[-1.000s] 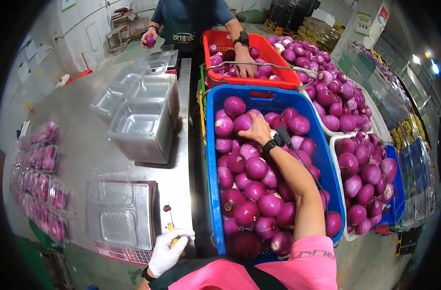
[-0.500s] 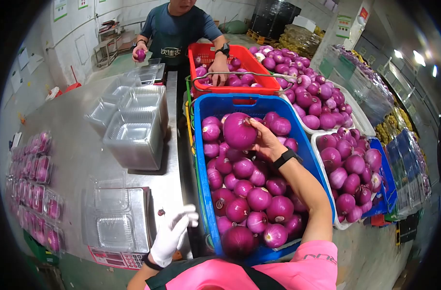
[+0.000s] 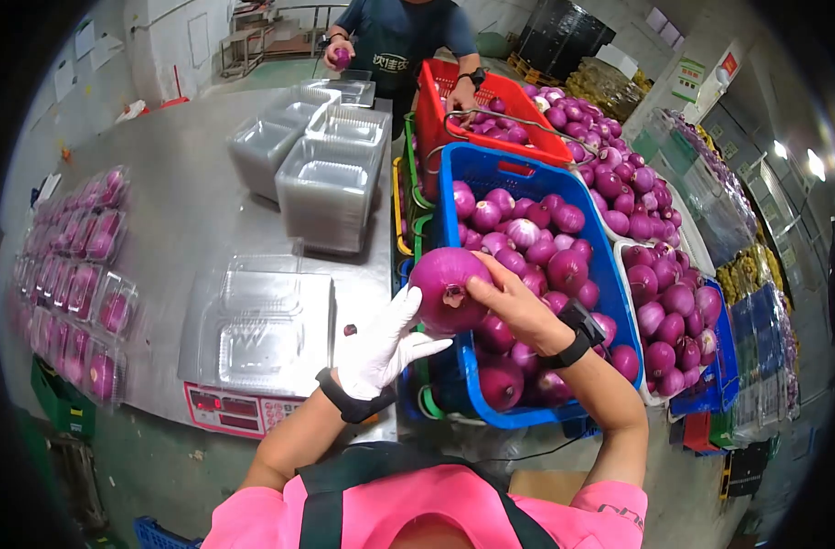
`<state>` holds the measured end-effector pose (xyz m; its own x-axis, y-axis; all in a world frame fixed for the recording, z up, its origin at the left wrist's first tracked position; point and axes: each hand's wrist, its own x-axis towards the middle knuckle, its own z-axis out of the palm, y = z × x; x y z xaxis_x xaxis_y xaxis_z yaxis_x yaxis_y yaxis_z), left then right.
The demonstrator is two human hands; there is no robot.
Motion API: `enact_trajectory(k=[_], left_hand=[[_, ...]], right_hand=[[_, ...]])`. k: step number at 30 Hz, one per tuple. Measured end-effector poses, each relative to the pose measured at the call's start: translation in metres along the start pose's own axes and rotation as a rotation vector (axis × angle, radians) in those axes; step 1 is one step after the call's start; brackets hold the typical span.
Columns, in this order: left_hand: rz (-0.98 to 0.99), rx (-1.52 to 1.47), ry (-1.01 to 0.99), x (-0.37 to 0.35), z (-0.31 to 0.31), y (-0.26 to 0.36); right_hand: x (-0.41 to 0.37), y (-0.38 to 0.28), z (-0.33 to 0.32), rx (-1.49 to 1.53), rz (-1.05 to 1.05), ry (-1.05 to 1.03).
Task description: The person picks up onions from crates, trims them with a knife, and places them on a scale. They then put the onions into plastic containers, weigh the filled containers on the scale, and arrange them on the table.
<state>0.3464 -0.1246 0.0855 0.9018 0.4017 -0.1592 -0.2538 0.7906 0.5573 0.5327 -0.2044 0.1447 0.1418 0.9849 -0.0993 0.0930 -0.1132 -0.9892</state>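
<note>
My bare right hand (image 3: 521, 309) grips a large red onion (image 3: 440, 284) over the near left edge of a blue crate (image 3: 564, 416) full of red onions. The onion's root end faces me. My left hand (image 3: 381, 343), in a white glove, is beside the onion's left side, fingers apart and fingertips right at its skin. Left of that glove, an open clear plastic clamshell box (image 3: 257, 352) rests on a weighing scale (image 3: 230, 409) with a red display panel. A small dark scrap (image 3: 350, 329) lies on the steel table (image 3: 189, 220) between scale and glove.
Stacks of clear boxes (image 3: 331, 183) stand on the table. Packed onions (image 3: 79, 274) line its far left side. Across from me, a person's hand (image 3: 465, 99) reaches into a red crate (image 3: 431, 114); their other hand holds an onion. White crates (image 3: 632, 393) of onions stand at right.
My right hand has brought the large onion from above the crate's middle toward me and the crate's left edge. My gloved hand has come up beside it. The view has shifted left.
</note>
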Motion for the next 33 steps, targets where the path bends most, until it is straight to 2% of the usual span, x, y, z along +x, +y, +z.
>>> enact_trajectory(k=[2, 6, 7, 9, 10, 11, 12, 13, 15, 16, 18, 21, 24, 28, 31, 33], left_hand=[[-0.014, -0.077, -0.025, -0.015, -0.008, 0.001], [-0.01, -0.084, -0.048, -0.045, -0.018, 0.013], [-0.014, -0.119, -0.018, -0.052, -0.022, 0.015], [0.032, -0.173, -0.117, -0.063, -0.028, 0.021], [0.054, -0.202, -0.165, -0.067, -0.031, 0.024], [0.19, -0.012, -0.113, -0.075, -0.028, 0.023], [0.22, 0.035, -0.072, -0.082, -0.03, 0.025], [0.407, 0.252, -0.062, -0.085, -0.036, 0.021], [0.738, 0.728, -0.045, -0.091, -0.047, 0.018], [0.719, 0.841, -0.055, -0.098, -0.047, 0.018], [0.872, 1.037, -0.128, -0.102, -0.058, 0.009], [0.962, 1.1, -0.138, -0.11, -0.054, 0.011], [0.82, 1.201, -0.093, -0.118, -0.056, 0.006], [0.77, 1.308, -0.027, -0.123, -0.053, -0.007], [0.713, 1.246, 0.039, -0.123, -0.054, -0.023], [0.692, 1.037, 0.131, -0.126, -0.048, -0.034]], right_hand=[[-0.007, -0.001, 0.013, 0.112, 0.12, 0.006], [-0.013, -0.003, 0.047, 0.153, 0.132, 0.019], [-0.016, -0.008, 0.057, 0.057, 0.057, -0.007], [-0.022, -0.021, 0.079, -0.135, -0.088, -0.059], [-0.025, -0.021, 0.089, -0.128, -0.117, -0.086], [-0.029, -0.013, 0.101, 0.028, -0.129, -0.017], [-0.033, -0.005, 0.114, 0.186, -0.143, 0.057], [-0.041, -0.01, 0.126, 0.467, 0.033, 0.005], [-0.047, 0.003, 0.145, 0.739, 0.134, 0.074], [-0.05, 0.014, 0.148, 0.858, 0.171, 0.095], [-0.053, 0.038, 0.154, 0.957, 0.097, 0.16], [-0.059, 0.052, 0.16, 1.012, 0.026, 0.172], [-0.063, 0.05, 0.164, 0.901, -0.052, 0.153], [-0.067, 0.051, 0.165, 0.651, -0.166, 0.19], [-0.074, 0.053, 0.17, 0.605, -0.175, 0.225], [-0.078, 0.063, 0.174, 0.654, -0.18, 0.243]])
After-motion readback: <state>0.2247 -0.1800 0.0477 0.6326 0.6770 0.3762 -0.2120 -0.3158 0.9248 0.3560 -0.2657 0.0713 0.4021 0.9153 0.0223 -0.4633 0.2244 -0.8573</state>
